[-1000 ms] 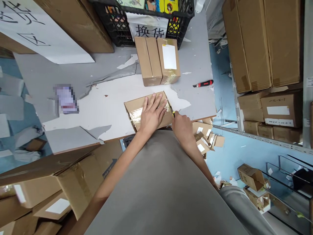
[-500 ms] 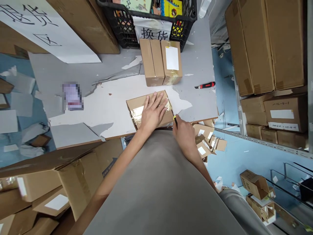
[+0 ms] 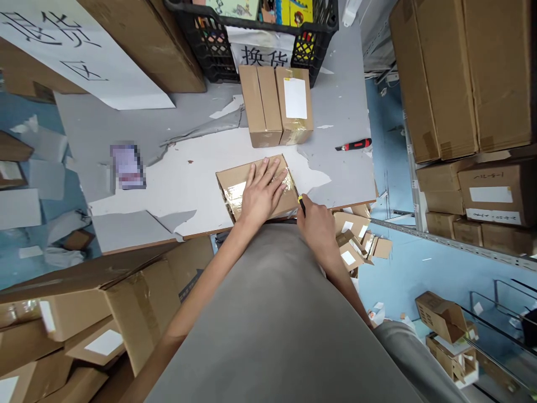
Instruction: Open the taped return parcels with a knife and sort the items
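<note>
A taped cardboard box with a white label lies flat at the near edge of the worktable. My left hand rests on its top, fingers spread and pressing down. My right hand is closed around a utility knife with a yellow and black body. The knife's tip is at the box's right edge, by the shiny tape; most of the handle is hidden in my fist. Just beyond stand small cardboard boxes side by side, one with a white label.
A red and black box cutter lies at the table's right. At the back stands a black plastic crate with books. A blurred flat object lies on the left. Large cartons fill the right shelf; more boxes sit below the table.
Both hands stay at the box, the left one still flat on top. My right hand and the knife have shifted only very slightly at the box's right edge.
</note>
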`<state>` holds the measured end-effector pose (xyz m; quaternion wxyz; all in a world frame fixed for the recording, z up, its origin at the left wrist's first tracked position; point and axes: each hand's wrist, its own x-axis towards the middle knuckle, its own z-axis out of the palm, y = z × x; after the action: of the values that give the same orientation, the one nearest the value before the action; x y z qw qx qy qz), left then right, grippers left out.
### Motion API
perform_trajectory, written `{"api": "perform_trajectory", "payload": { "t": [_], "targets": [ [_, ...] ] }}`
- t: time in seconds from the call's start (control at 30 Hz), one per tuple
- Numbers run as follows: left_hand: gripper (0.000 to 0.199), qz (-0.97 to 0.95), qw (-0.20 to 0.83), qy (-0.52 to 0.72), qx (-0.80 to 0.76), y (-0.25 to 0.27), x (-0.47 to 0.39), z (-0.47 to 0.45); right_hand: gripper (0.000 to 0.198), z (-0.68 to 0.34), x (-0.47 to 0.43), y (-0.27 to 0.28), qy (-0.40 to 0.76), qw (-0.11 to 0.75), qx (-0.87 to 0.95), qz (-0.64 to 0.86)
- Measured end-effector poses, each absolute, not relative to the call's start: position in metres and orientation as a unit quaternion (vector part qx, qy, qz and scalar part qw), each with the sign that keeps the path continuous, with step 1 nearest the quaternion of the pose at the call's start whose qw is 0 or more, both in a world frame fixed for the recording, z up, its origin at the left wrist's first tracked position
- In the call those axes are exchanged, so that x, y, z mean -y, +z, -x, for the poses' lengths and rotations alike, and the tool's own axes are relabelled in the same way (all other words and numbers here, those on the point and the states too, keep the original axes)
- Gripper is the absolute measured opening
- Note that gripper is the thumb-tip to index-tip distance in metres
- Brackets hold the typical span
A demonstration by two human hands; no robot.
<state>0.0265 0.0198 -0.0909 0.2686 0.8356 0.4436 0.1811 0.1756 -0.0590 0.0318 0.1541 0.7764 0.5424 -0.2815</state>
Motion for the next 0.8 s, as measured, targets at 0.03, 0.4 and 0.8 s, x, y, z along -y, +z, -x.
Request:
{"api": "perform_trajectory", "payload": {
  "t": [0.03, 0.4, 0.8],
  "targets": [
    [0.049, -0.835, 0.269, 0.181, -0.444, -0.091, -0.02, -0.027, 0.044, -0.176, 0.059, 0.032, -0.283, 0.157, -0.543, -0.775],
    [0.051, -0.831, 0.271, 0.191, -0.446, -0.095, -0.021, -0.029, 0.035, -0.177, 0.024, 0.027, -0.283, 0.171, -0.548, -0.768],
    [0.1, -0.676, 0.189, 0.259, -0.663, -0.1, 0.022, 0.035, 0.048, -0.202, 0.056, 0.018, -0.309, 0.105, -0.571, -0.753]
  ]
}}
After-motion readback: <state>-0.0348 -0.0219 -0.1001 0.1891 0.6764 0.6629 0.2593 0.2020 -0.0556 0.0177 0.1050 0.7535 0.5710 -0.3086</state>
